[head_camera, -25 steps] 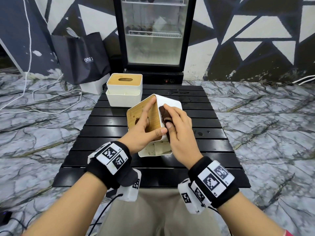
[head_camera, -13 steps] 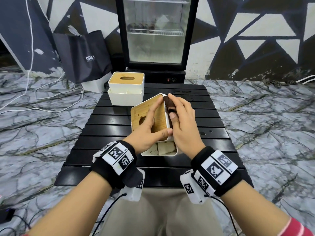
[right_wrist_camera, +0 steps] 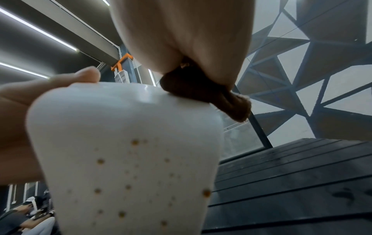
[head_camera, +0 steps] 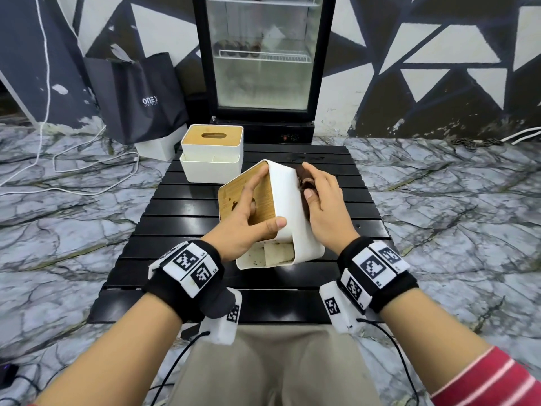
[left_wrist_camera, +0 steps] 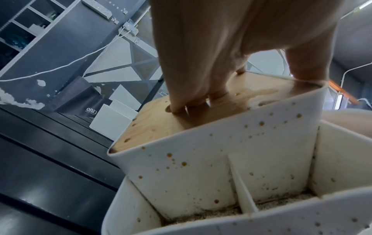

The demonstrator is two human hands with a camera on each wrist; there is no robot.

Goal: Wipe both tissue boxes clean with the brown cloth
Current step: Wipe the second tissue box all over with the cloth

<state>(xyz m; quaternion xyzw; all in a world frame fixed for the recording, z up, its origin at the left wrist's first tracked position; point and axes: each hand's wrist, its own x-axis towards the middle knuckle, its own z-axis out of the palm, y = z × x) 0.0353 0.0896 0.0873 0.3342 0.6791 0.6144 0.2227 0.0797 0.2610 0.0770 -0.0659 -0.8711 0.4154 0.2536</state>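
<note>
A white tissue box with a wooden lid is tipped on its side in the middle of the black slatted table. My left hand grips it, fingers spread on the lid and thumb on the white side. My right hand holds the folded brown cloth against the box's right face, near the far top edge. The cloth shows under the palm. Brown spots dot the box's near white walls. A second white tissue box stands upright at the table's far left.
A glass-door fridge stands behind the table, a black bag to its left. White cables lie on the marble floor. Dark drips mark the table slats to the right of the box.
My right hand has slid the cloth away from me along the box's right side toward its far top edge. The left hand keeps its hold; the box is turned slightly.
</note>
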